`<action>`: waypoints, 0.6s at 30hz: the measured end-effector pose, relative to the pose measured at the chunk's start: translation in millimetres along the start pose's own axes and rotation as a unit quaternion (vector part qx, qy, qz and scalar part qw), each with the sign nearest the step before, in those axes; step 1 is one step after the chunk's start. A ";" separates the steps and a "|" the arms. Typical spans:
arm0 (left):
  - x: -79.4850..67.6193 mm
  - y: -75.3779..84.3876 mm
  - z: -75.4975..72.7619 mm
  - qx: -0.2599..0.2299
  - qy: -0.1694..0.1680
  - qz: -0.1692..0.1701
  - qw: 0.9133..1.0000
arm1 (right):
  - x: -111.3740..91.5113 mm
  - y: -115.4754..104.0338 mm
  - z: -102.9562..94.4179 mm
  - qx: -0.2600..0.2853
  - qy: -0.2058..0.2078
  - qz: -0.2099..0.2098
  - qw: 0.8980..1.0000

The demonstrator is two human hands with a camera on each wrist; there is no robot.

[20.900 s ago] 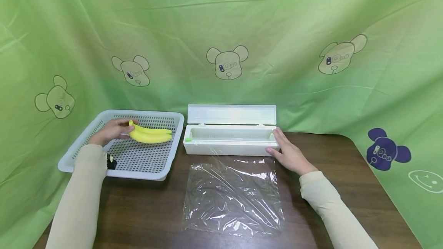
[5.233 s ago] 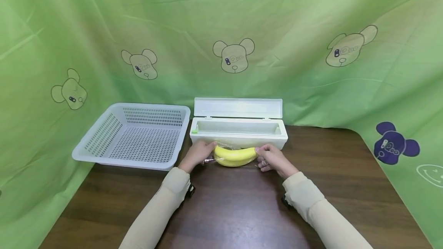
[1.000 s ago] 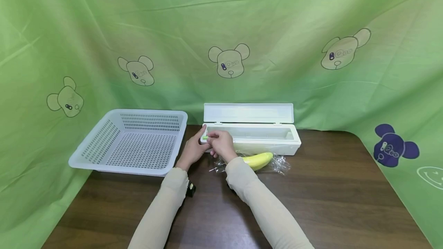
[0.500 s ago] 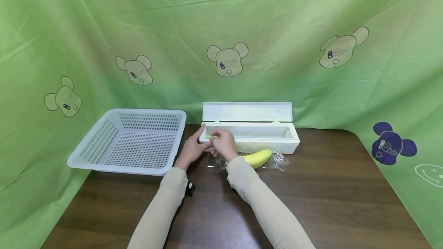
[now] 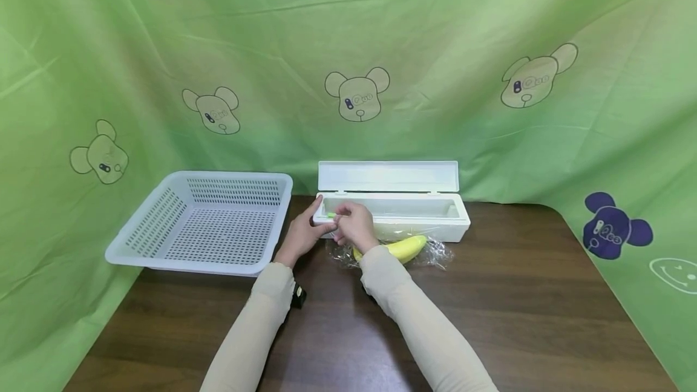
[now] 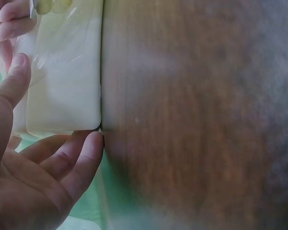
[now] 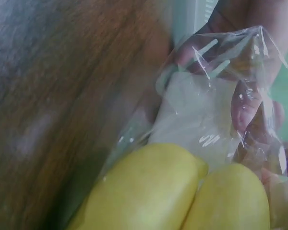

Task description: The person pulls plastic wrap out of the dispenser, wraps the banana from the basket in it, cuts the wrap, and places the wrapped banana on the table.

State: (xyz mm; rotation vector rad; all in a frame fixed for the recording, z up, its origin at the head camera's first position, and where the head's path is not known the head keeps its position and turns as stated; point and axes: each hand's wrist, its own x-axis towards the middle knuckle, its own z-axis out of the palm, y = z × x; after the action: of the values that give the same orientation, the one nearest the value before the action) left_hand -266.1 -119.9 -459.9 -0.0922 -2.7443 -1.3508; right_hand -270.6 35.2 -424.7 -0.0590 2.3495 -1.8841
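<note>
The white cling film box (image 5: 430,231) stands at the back of the table with its lid up. My left hand (image 5: 302,235) grips the box's left end, thumb at the front, fingers round the end wall in the left wrist view. Against the box's front edge, my right hand (image 5: 355,225) pinches the small green slide cutter (image 5: 331,215), which is mostly hidden by the fingers. Yellow bananas (image 5: 408,249) lie in clear cling film (image 5: 438,253) before the box, under the right wrist. In the right wrist view the film (image 7: 209,91) stretches up from the bananas toward the box.
A white perforated basket (image 5: 287,198) with nothing in it stands to the left of the box. A green curtain (image 5: 435,107) hangs close behind both. The brown wooden table (image 5: 517,295) extends to the front and right.
Earlier, the left hand took the bananas from the basket and both hands wrapped them in film. Over the last second, the right hand has slid the green cutter slightly rightward; the left hand stays put.
</note>
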 end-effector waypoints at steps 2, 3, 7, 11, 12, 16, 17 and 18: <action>-0.1 -0.3 0.2 -0.001 0.001 0.002 1.000 | -0.5 -0.4 -2.2 -0.002 0.000 0.001 1.000; -0.1 -0.3 0.4 -0.003 0.001 0.002 1.000 | -0.8 -0.9 -3.4 -0.003 0.001 0.002 1.000; 0.0 -0.4 0.0 -0.007 0.001 0.004 1.000 | -1.5 -1.6 -6.7 -0.011 0.001 0.002 1.000; -0.1 0.5 0.3 -0.007 0.001 0.003 1.000 | -0.6 -0.9 -9.9 -0.017 0.001 0.004 1.000; -0.4 0.7 0.2 -0.007 0.002 0.004 1.000 | -0.3 -0.6 -10.8 -0.019 0.001 0.006 1.000; -1.1 0.8 0.5 -0.006 0.002 0.002 1.000 | 0.2 -0.3 -13.8 -0.029 0.002 0.006 1.000; -1.3 0.8 0.5 -0.006 0.001 0.002 1.000 | 0.0 -0.3 -14.7 -0.032 0.003 0.006 0.999; -1.4 0.7 0.5 -0.007 0.001 0.004 1.000 | -0.3 -0.3 -15.5 -0.034 0.003 0.005 0.999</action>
State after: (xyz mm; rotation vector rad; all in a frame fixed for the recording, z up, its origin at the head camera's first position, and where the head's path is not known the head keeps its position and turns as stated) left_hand -264.6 -119.1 -459.8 -0.1025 -2.7309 -1.3668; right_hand -272.3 50.2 -421.2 -0.0491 2.4132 -1.8017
